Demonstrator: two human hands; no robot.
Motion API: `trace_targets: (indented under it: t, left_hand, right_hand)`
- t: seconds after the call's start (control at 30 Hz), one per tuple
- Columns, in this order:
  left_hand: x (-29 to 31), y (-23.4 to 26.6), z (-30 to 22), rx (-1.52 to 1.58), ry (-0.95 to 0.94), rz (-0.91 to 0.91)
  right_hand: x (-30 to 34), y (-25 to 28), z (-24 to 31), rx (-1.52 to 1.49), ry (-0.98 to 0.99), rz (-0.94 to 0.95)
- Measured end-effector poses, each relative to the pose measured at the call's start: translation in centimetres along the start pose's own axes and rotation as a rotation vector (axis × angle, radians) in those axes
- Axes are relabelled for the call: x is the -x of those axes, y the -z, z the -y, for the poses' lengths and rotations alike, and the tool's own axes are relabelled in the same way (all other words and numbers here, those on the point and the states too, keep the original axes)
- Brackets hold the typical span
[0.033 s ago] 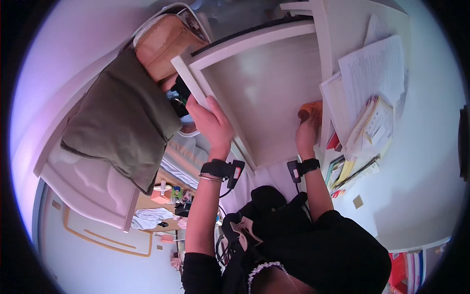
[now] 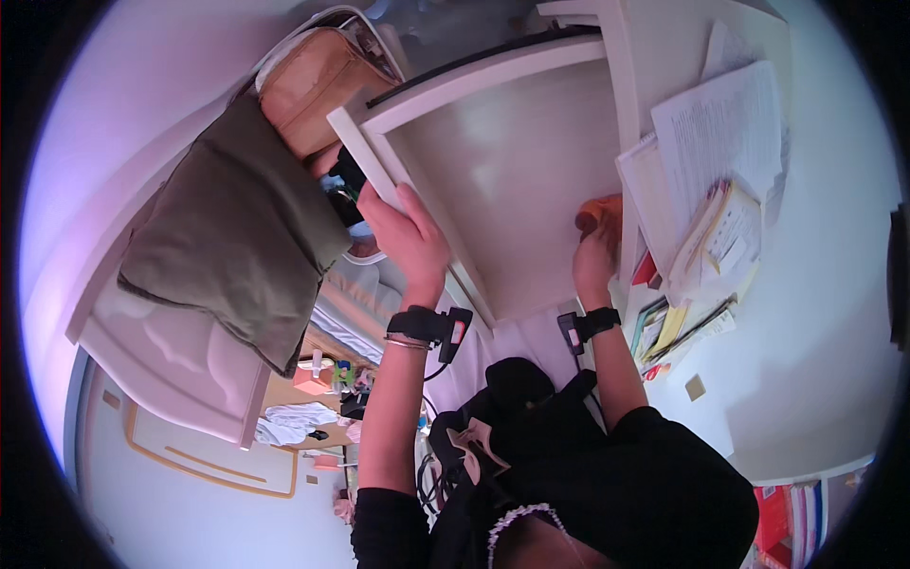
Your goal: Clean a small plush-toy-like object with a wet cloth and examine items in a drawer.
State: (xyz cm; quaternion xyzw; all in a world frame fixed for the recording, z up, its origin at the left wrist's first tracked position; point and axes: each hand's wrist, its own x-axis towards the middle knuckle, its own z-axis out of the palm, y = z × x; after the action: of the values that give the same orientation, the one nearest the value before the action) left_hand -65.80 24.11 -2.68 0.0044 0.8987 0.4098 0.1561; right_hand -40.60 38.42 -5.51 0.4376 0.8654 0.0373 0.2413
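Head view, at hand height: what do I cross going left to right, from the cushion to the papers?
Dark cushion → left hand → pale framed panel → right hand → bundle of papers.

The top (image 2: 635, 474) was black, with black sleeves (image 2: 389, 517) and a pale bow (image 2: 477, 451). A bumpy white string (image 2: 517, 513) curved near it. The left wrist strap (image 2: 414, 324) was black, with a red patch (image 2: 459, 331) on its dark box (image 2: 451, 349), a black cord (image 2: 438, 372) and a thin bracelet (image 2: 408, 343). The right wrist strap (image 2: 601, 321) was black too.
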Motion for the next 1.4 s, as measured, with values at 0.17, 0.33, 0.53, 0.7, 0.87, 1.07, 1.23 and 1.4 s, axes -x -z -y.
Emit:
trace_targets:
  t: [0.17, 0.33, 0.53, 0.7, 0.87, 1.07, 1.23, 1.4]
  left_hand:
    - [0.2, 0.0, -0.5, 0.002, -0.051, 0.005]
    - [0.2, 0.1, 0.1, 0.049, -0.035, 0.006]
    - [0.0, -0.2, -0.6, 0.112, -0.001, -0.020]
    - [0.0, 0.4, 0.1, 0.174, 0.022, -0.027]
    - [0.4, 0.0, 0.3, 0.213, 0.014, -0.014]
    - [0.3, 0.3, 0.2, 0.221, 0.045, -0.062]
    - [0.1, 0.8, 0.3, 0.242, 0.044, -0.077]
    - [0.0, 0.5, -0.2, 0.228, -0.007, -0.068]
  right_hand:
    - [0.8, 1.0, 0.6, -0.126, -0.058, 0.264]
    - [5.5, 3.1, 7.8, -0.436, 0.233, 0.617]
    - [6.2, -2.6, 8.5, -1.178, 0.023, 0.552]
    - [-0.5, 8.2, 13.3, -1.282, 0.112, 0.545]
    - [-5.4, 12.1, 17.6, -1.433, 0.470, 0.108]
    - [0.4, 6.2, 11.5, -1.152, 0.320, 0.578]
    - [5.4, 4.0, 6.4, -0.939, 0.384, 0.800]
    - [0.0, 10.0, 9.6, -1.241, 0.210, 0.364]
